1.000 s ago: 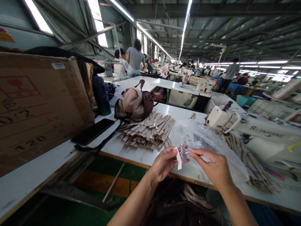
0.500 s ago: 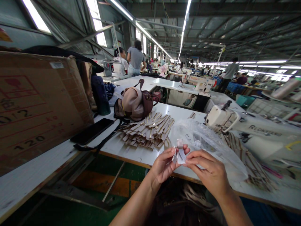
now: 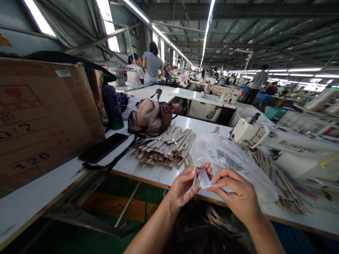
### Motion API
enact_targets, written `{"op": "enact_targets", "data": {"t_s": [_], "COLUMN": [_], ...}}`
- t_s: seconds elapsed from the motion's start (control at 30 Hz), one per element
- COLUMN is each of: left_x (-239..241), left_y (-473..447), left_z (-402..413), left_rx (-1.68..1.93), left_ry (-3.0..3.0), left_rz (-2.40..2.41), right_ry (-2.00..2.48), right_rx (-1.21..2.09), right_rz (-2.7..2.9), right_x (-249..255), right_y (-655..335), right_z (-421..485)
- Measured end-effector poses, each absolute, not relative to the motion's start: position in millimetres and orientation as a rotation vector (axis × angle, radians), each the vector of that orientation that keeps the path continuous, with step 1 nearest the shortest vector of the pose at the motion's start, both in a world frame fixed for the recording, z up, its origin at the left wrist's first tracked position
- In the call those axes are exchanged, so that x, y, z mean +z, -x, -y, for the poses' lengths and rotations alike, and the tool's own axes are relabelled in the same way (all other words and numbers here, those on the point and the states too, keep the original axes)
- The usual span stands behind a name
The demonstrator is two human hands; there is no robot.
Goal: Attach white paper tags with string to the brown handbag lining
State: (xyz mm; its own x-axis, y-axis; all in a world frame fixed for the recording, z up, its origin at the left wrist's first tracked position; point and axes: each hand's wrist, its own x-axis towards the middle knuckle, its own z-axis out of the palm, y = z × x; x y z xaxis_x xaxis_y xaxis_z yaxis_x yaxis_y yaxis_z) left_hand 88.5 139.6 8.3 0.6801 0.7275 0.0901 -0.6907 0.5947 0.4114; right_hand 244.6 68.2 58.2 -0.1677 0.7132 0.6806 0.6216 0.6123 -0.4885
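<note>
In front of the table's edge, my left hand is closed on a small, thin white strip that looks like a label; one end curls up over the fingers. Another white piece hangs by the left thumb. Thumb and fingertips of my right hand pinch the strip's lower right corner. Beyond the hands lies a heap of beige zipper pieces with gold-coloured teeth. A crumpled clear plastic bag spreads over the table to the right. Dark and beige fabric sits below my hands.
At right stands a white sewing machine, with more zipper strips beside it. A beige and maroon bag sits behind the heap. Leftward are a black phone, a dark bottle and a large carton. People work farther back.
My right hand has moved slightly down and right, and more of the white strip now shows, pulled flatter between the hands. My left hand has hardly moved.
</note>
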Motion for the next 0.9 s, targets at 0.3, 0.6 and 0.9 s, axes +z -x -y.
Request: {"op": "enact_targets", "data": {"t_s": [0.3, 0.6, 0.9], "left_x": [8.9, 6.8, 2.7], "left_y": [-88.6, -96.0, -105.7], "left_z": [-138.5, -133.6, -127.6], "left_rx": [0.834, 0.852, 0.94], "left_ry": [-0.453, -0.434, -0.332], "left_rz": [-0.145, -0.144, -0.223], "right_ry": [1.163, 1.622, 1.683], "right_rx": [0.192, 0.458, 0.462], "right_rz": [1.874, 1.444, 1.477], "right_x": [63.5, 50.9, 52.2], "right_y": [-248.2, -232.2, -226.0], "right_z": [-62.6, -67.9, -75.0]}}
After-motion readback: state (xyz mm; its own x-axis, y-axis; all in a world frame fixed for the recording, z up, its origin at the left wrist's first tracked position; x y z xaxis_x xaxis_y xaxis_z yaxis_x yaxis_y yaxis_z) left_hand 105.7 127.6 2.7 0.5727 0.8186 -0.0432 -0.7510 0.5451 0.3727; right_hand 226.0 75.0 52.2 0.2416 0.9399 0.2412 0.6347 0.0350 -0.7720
